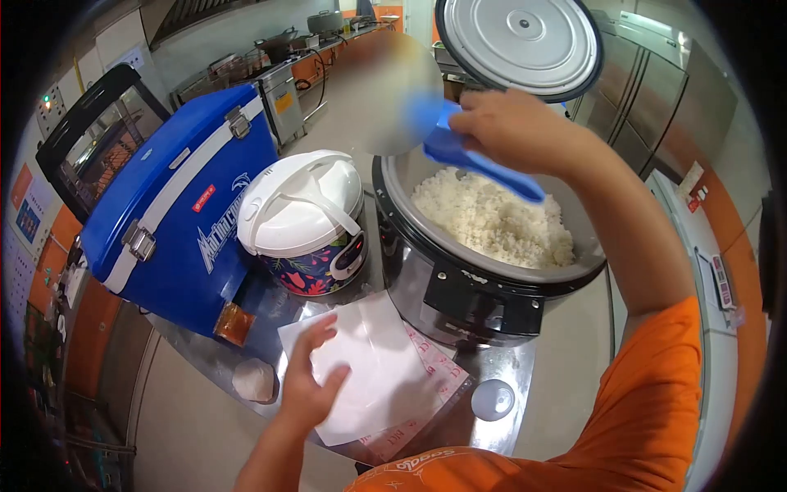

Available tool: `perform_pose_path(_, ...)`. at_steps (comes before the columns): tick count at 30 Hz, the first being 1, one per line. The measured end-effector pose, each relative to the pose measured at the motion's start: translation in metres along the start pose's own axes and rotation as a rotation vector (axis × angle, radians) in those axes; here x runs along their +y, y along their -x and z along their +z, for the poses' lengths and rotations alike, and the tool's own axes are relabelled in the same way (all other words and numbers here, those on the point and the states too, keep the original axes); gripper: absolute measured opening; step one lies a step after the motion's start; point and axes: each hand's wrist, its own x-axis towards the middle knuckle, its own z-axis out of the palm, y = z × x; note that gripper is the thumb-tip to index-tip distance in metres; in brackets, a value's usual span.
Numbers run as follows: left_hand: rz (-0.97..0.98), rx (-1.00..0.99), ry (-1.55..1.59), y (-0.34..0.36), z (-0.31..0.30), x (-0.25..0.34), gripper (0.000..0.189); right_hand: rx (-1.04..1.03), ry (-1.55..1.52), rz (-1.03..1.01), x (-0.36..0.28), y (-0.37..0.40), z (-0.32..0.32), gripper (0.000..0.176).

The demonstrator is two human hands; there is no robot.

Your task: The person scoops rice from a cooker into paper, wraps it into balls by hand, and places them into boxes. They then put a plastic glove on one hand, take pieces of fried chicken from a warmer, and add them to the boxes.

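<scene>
A large rice cooker (459,287) stands with its lid (518,41) raised, and white cooked rice (492,221) fills its pot. My right hand (512,127) is closed on a blue rice paddle (479,160) held over the rice, handle pointing right. My left hand (307,385) rests flat, fingers spread, on a sheet of white paper (377,369) on the steel counter, in front of the cooker. Printed pink-and-white wrappers (434,369) lie under that sheet.
A small white-lidded rice cooker (307,221) with a floral body stands left of the big one. A blue cooler box (176,205) is further left, with a small sauce packet (234,324) and a round white lump (254,380) below it. A clear round lid (493,400) lies at the counter's front.
</scene>
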Motion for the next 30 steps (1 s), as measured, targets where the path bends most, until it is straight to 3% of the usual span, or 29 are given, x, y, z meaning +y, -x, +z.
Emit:
perform_pose_path(1,0.036,0.019,0.179,-0.022,0.0,0.013,0.06,0.143,0.07,-0.071,-0.01,0.01,-0.02,0.015)
perform_pose_path(3,-0.202,0.025,0.561,-0.069,0.008,0.06,0.055,0.377,0.149,-0.189,-0.033,0.02,-0.044,0.016)
perform_pose_path(5,-0.261,-0.026,0.844,-0.104,0.025,0.08,0.049,0.564,0.173,-0.285,-0.057,0.023,-0.061,0.015)
perform_pose_path(8,-0.224,-0.025,1.109,-0.118,0.051,0.105,0.039,0.357,0.043,-0.304,-0.085,0.031,-0.08,0.016)
perform_pose_path(9,-0.142,-0.028,1.197,-0.12,0.063,0.105,0.026,0.389,0.043,-0.297,-0.087,0.034,-0.083,0.022)
perform_pose_path(11,-0.107,-0.002,1.215,-0.12,0.071,0.114,0.018,0.447,0.038,-0.284,-0.09,0.04,-0.081,0.035)
perform_pose_path(13,-0.124,0.051,1.214,-0.118,0.073,0.125,0.017,0.565,-0.29,-0.042,-0.076,0.045,-0.077,0.05)
perform_pose_path(14,-0.139,0.056,1.189,-0.118,0.073,0.131,0.019,0.618,-0.451,0.082,-0.066,0.049,-0.073,0.058)
perform_pose_path(15,-0.152,0.061,1.168,-0.119,0.071,0.135,0.021,0.264,-0.586,0.313,-0.054,0.055,-0.062,0.072)
perform_pose_path(17,-0.145,0.028,1.1,-0.122,0.072,0.143,0.03,-0.205,-0.666,0.225,-0.05,0.064,-0.059,0.069)
perform_pose_path(18,-0.16,0.02,1.025,-0.126,0.073,0.141,0.031,-0.269,-0.945,0.276,-0.054,0.07,-0.055,0.05)
perform_pose_path(20,-0.188,0.013,0.87,-0.135,0.071,0.13,0.035,-0.254,-1.071,0.256,-0.042,0.066,-0.05,0.043)
perform_pose_path(21,-0.286,-0.089,0.797,-0.136,0.063,0.121,0.039,-0.253,-1.068,0.304,-0.035,0.067,-0.052,0.044)
perform_pose_path(24,0.158,-0.142,0.105,-0.111,0.06,0.081,0.037,-0.214,-0.969,0.4,-0.016,0.07,-0.065,0.044)
perform_pose_path(26,0.487,-0.03,-0.337,-0.08,0.059,0.075,0.046,-0.138,-0.785,0.396,0.006,0.074,-0.051,0.044)
perform_pose_path(28,0.652,-0.015,-0.668,-0.06,0.068,0.088,0.052,-0.185,-0.781,0.477,0.024,0.082,-0.038,0.045)
perform_pose_path(30,0.771,0.016,-0.669,-0.062,0.086,0.067,0.048,-0.322,-0.754,0.538,0.035,0.079,-0.024,0.045)
